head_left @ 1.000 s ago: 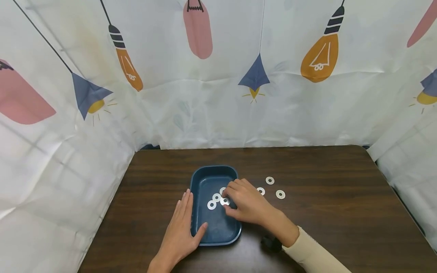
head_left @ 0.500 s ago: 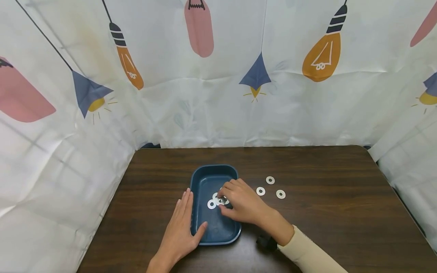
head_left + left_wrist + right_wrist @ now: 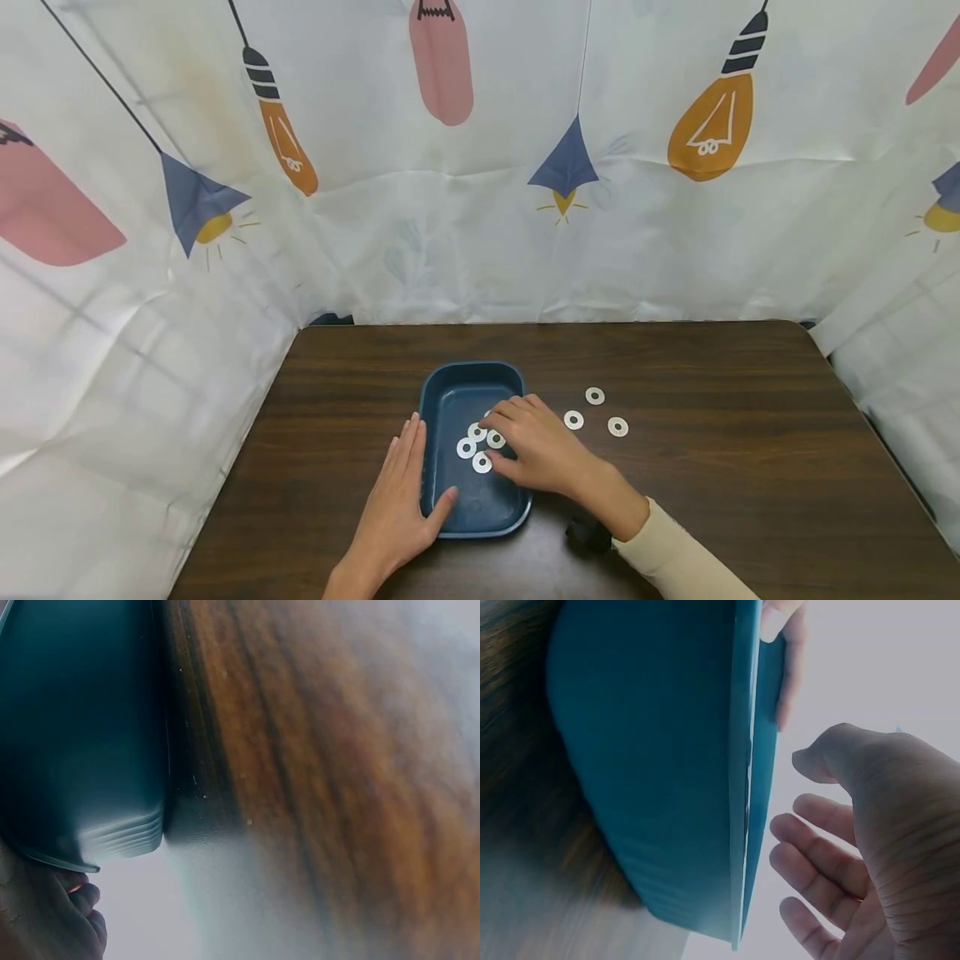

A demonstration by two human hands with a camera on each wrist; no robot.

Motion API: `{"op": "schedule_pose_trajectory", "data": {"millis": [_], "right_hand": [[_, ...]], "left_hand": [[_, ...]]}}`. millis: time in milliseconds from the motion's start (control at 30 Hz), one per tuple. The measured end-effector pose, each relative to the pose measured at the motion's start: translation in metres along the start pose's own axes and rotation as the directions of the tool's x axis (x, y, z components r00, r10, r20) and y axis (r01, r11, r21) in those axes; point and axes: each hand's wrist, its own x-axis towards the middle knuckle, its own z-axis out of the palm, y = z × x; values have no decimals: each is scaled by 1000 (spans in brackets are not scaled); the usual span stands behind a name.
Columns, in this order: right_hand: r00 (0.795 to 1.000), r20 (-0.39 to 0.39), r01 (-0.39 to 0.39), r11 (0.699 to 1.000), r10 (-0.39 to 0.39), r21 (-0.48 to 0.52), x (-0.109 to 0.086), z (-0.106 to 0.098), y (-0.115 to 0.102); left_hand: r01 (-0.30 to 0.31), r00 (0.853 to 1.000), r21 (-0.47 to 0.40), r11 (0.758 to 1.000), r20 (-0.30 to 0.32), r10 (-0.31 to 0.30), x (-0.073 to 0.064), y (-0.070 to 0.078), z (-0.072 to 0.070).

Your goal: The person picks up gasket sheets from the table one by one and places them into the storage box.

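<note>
A dark blue tray stands on the brown table. Inside it lie several flat white washers, one of them partly hidden by fingers. My left hand lies along the tray's left side with straight fingers, its thumb over the near rim. Over the tray's right side hovers my right hand; its fingers are loosely bent, the thumb apart from them, nothing between. In the right wrist view this hand shows bent fingers above the tray's rim. The left wrist view shows the tray's outer wall.
To the right of the tray, 3 more washers lie on the table. A black object sits beneath the right wrist. A white curtain printed with lamps hangs behind the table.
My right hand shifted slightly left, held a washer low over the others, then let it go. That washer now lies nearest me in the tray. The left hand stays put.
</note>
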Motion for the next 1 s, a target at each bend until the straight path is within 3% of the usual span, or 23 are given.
{"op": "schedule_pose_trajectory", "data": {"millis": [333,767,1000], "right_hand": [[995,-56,-80,997,81,19,-20,-7,15],[971,-105,-214,977,214,13,-51,-23,36],[963,-146,-228,974,226,6,-64,-24,49]], "left_hand": [[14,1000,-8,1000,6,-14,-1,1,-1],[1,1000,5,1000,-14,-1,0,2,0],[-2,1000,6,1000,-15,2,-1,2,1]]}}
